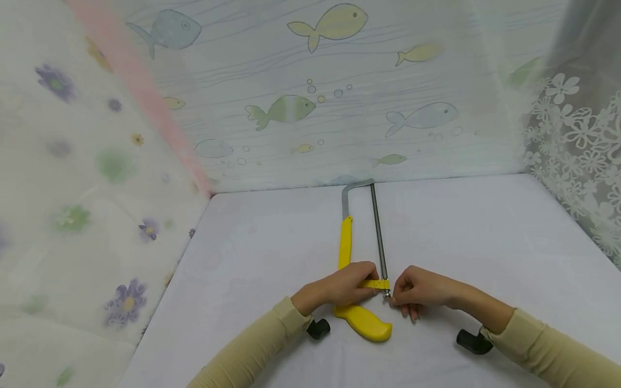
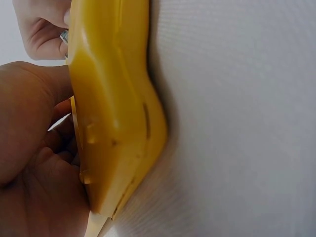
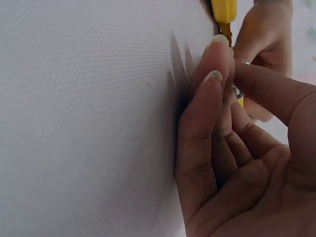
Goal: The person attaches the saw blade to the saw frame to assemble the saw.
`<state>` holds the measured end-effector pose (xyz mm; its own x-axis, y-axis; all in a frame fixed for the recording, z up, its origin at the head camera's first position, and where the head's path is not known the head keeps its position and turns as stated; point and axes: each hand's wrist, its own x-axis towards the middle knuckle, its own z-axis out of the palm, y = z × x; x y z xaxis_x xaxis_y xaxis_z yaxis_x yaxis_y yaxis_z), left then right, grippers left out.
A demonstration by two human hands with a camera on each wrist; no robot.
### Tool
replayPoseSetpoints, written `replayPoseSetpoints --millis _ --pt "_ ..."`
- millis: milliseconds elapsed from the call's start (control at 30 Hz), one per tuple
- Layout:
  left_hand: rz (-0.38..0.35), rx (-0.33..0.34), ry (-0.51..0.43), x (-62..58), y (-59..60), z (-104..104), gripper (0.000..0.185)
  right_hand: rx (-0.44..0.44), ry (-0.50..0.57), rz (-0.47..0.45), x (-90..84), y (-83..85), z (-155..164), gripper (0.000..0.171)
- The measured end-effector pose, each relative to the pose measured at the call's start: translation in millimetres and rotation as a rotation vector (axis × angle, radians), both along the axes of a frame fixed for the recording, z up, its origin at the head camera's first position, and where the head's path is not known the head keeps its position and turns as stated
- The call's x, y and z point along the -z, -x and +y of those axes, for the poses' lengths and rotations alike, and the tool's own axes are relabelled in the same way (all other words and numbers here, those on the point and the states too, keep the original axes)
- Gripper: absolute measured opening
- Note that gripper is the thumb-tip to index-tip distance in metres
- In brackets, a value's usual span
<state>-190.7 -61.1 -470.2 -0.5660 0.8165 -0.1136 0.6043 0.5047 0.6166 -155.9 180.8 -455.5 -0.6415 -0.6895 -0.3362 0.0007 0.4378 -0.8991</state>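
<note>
A yellow-handled hacksaw (image 1: pixel 345 245) lies flat on the surface (image 1: pixel 271 242), a little right of its middle, its grey bow just short of the far edge and its handle (image 1: pixel 366 325) toward the near side. The blade (image 1: pixel 379 231) is seated in the frame at both ends, as far as the head view shows. The left hand (image 1: pixel 350 283) is clamped on the yellow frame beside the short crosspiece (image 1: pixel 372 284). The right hand (image 1: pixel 423 288) has thumb and forefinger brought together in a pinch on the small metal fitting (image 1: pixel 386 296) at the blade's near end; its other fingers rest near the surface.

The step in hand looks like turning that fitting; whether it is being tightened or loosened I cannot tell. The next move seems to call for a steady left hold and small twists of the right fingertips, in line with the blade.

Wide bare room lies toward the left and right edges. Lengthwise room is tighter: the bow would soon meet the fish-printed sheet (image 1: pixel 291 156) at the far edge. The near edge is out of view.
</note>
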Motion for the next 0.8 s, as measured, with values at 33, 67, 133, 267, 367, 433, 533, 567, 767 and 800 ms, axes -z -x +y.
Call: replayPoseSetpoints --millis 33,67,133,267,367,433,533,567,767,800 --pt "-0.003 0.000 0.001 0.2 0.0 -0.1 0.013 0.001 -0.001 -0.003 -0.3 -0.2 0.0 0.020" --pt "-0.007 -0.001 0.002 0.4 0.0 -0.2 0.013 0.002 -0.001 -0.007 -1.0 -0.6 -0.3 0.021" --pt "-0.011 -0.001 0.005 0.7 0.0 -0.5 0.013 0.005 -0.009 -0.011 -2.8 -1.6 -1.3 0.022" --pt "-0.008 0.000 0.003 1.8 0.4 -0.7 0.013 0.003 -0.015 -0.010 -6.4 -2.5 -3.6 0.029" --pt "-0.005 0.001 0.000 2.6 0.5 -0.6 0.013 0.009 -0.021 -0.014 -7.6 -2.2 -5.2 0.033" --pt "-0.004 0.004 0.000 2.9 0.6 -0.6 0.013 0.019 -0.027 -0.016 -7.3 -1.9 -6.2 0.035" --pt "-0.009 0.005 0.002 2.7 0.5 -0.5 0.013 0.040 -0.043 -0.016 -7.2 -1.6 -7.9 0.036" --pt "-0.011 0.004 0.002 2.5 0.4 -0.5 0.013 0.045 -0.045 -0.014 -7.1 -1.6 -8.4 0.035" --pt "-0.009 0.006 0.002 2.1 1.1 -0.2 0.013 0.057 -0.042 -0.010 -7.3 -1.6 -9.5 0.034" --pt "-0.006 0.008 0.002 2.2 1.3 -0.2 0.013 0.057 -0.042 -0.010 -7.4 -1.6 -9.5 0.034"
